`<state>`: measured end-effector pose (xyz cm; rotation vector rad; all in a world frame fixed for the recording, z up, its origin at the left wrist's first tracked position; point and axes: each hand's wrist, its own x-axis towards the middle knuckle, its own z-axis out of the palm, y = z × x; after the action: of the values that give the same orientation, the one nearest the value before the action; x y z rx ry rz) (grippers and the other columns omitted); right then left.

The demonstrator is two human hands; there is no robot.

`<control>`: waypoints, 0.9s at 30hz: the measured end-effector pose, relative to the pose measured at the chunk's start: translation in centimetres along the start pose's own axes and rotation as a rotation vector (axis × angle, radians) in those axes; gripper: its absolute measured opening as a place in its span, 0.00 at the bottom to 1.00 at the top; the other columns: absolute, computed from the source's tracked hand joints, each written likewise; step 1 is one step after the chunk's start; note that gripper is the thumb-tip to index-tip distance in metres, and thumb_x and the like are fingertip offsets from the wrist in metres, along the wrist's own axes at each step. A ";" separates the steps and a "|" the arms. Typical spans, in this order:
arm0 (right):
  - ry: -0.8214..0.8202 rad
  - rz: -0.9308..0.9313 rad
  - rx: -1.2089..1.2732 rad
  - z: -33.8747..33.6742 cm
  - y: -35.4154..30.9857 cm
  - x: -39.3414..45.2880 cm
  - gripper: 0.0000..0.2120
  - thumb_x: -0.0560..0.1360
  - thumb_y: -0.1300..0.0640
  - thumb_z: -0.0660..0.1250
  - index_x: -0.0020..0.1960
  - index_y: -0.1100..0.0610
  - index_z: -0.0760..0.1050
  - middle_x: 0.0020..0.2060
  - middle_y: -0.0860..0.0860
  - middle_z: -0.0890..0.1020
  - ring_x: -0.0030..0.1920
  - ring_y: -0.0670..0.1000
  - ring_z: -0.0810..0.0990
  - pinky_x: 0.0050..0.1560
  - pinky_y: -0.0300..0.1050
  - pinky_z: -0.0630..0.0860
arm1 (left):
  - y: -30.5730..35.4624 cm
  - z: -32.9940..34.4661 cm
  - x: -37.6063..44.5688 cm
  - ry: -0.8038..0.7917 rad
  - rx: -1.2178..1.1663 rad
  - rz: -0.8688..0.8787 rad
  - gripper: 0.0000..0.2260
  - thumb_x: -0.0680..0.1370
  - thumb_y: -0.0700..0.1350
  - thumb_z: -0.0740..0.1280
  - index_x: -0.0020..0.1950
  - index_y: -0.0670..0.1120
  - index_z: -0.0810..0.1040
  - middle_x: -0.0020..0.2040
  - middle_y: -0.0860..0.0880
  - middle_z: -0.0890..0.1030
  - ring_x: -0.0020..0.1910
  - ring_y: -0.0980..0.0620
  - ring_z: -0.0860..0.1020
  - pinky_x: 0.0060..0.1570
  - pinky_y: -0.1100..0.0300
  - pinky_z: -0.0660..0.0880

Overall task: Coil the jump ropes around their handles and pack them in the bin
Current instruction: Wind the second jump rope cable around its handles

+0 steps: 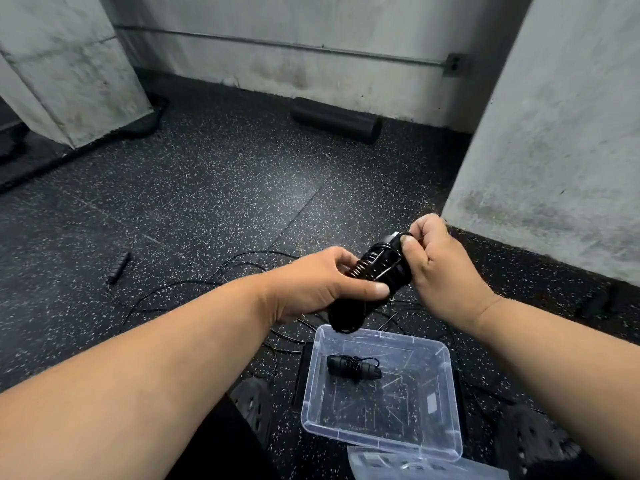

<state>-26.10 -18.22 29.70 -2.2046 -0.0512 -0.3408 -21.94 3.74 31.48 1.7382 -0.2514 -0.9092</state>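
One coiled jump rope (353, 367) lies in clear bin (446, 362); left hand (322, 285) grips second rope's handles (377, 275), right hand (440, 261) pinches its cord; loose ropes (194, 282) remain on far floor

The floor (214, 188) is dark rubber flecked with white. A stained pale concrete wall (311, 57) runs behind, carrying a thin metal conduit (277, 43) to a small box (453, 65). Concrete pillars stand left (69, 64) and right (561, 133), and a black foam roller (336, 120) lies at the wall's foot.
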 end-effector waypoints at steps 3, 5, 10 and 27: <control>-0.051 -0.046 -0.019 0.1 0.0 -0.1 0.07 0.84 0.55 0.59 0.48 0.48 0.65 0.32 0.48 0.75 0.32 0.42 0.72 0.29 0.37 0.67 | -0.5 0.5 -0.1 -0.026 0.028 0.013 0.27 0.72 0.46 0.83 0.66 0.45 0.74 0.58 0.43 0.85 0.49 0.51 0.87 0.51 0.53 0.85; -0.057 -0.064 -0.003 -0.1 -0.1 0.1 0.07 0.84 0.55 0.59 0.48 0.47 0.65 0.32 0.47 0.74 0.32 0.42 0.71 0.30 0.37 0.68 | -0.5 0.4 -0.2 -0.076 -0.061 0.015 0.27 0.73 0.43 0.82 0.66 0.43 0.73 0.57 0.41 0.85 0.50 0.47 0.86 0.56 0.46 0.84; -0.054 -0.025 0.080 -0.6 -0.1 0.7 0.07 0.85 0.51 0.58 0.47 0.48 0.66 0.34 0.46 0.73 0.33 0.41 0.69 0.32 0.42 0.69 | -0.1 0.3 -0.2 -0.252 -0.300 0.007 0.15 0.76 0.43 0.75 0.60 0.43 0.77 0.49 0.43 0.85 0.44 0.44 0.85 0.44 0.50 0.84; -0.433 0.465 0.362 -0.4 0.3 0.4 0.12 0.81 0.56 0.58 0.53 0.57 0.79 0.41 0.59 0.86 0.35 0.57 0.85 0.29 0.47 0.79 | -1.0 0.1 -0.1 -0.021 -0.058 -0.069 0.21 0.73 0.42 0.77 0.63 0.44 0.76 0.52 0.39 0.86 0.43 0.43 0.86 0.42 0.49 0.82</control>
<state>-25.71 -18.75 29.79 -1.8232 0.1514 0.3800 -22.34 4.15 30.68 1.6933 -0.1780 -0.9759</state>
